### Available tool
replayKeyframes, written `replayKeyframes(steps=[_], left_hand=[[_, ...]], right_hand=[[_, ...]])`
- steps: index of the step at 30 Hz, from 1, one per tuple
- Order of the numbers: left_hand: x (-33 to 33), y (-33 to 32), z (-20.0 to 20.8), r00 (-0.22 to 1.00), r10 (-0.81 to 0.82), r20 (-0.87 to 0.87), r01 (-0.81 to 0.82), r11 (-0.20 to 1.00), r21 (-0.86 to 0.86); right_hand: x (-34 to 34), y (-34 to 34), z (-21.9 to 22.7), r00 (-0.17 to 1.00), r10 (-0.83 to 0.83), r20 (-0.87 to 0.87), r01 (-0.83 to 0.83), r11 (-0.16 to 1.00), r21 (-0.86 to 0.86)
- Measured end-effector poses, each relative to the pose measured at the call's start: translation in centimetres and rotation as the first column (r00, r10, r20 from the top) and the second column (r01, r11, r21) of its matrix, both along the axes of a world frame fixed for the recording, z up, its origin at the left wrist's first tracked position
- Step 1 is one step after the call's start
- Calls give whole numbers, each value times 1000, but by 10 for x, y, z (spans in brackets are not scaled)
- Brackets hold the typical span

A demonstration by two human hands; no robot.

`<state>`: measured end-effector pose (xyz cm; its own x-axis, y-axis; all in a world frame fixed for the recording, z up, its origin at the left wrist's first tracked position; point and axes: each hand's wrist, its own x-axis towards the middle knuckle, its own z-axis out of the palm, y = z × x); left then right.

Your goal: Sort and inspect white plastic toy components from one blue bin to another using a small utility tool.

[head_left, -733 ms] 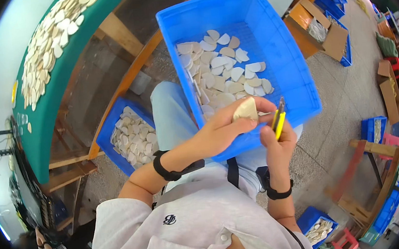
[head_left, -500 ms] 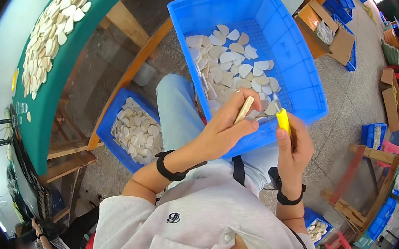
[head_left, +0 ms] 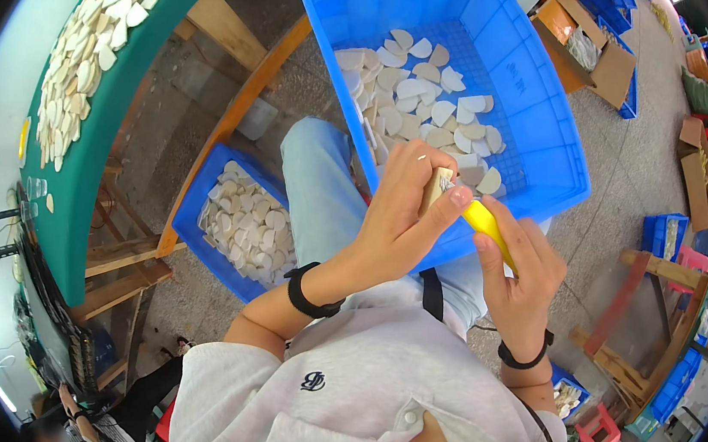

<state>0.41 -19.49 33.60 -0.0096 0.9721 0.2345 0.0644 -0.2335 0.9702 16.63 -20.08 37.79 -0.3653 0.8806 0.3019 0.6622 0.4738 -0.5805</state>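
The left hand's (head_left: 404,207) grip pinches a pale piece (head_left: 432,194) above the near side of a blue bin (head_left: 539,107); the right hand's (head_left: 526,280) grip is closed around a yellow-handled tool (head_left: 488,228), pointed far and left. The tool's metal end appears to touch the piece right beside the left thumb (head_left: 454,202). If that end skids off the piece, it could nick the thumb. Too light a pinch might let the piece twist away and drop among the loose pieces (head_left: 411,88) below.
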Motion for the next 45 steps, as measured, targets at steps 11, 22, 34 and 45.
replayKeyframes(steps=[11, 22, 34, 45], left_hand=[[0, 1, -10, 996, 82, -25, -81, 995, 53], [-3, 3, -29, 973, 193, -130, -164, 965, 205], [-8, 4, -12, 683, -50, 729, 337, 906, -255], [-4, -12, 0, 866, -93, 491, 243, 937, -252]], right_hand=[[-1, 5, -13, 999, 22, 36, -27, 988, 151], [-5, 8, -18, 997, 10, 79, -21, 990, 142], [-1, 5, -17, 964, -81, -254, 67, 996, -63], [-2, 3, -13, 985, 95, -143, -99, 995, -24]])
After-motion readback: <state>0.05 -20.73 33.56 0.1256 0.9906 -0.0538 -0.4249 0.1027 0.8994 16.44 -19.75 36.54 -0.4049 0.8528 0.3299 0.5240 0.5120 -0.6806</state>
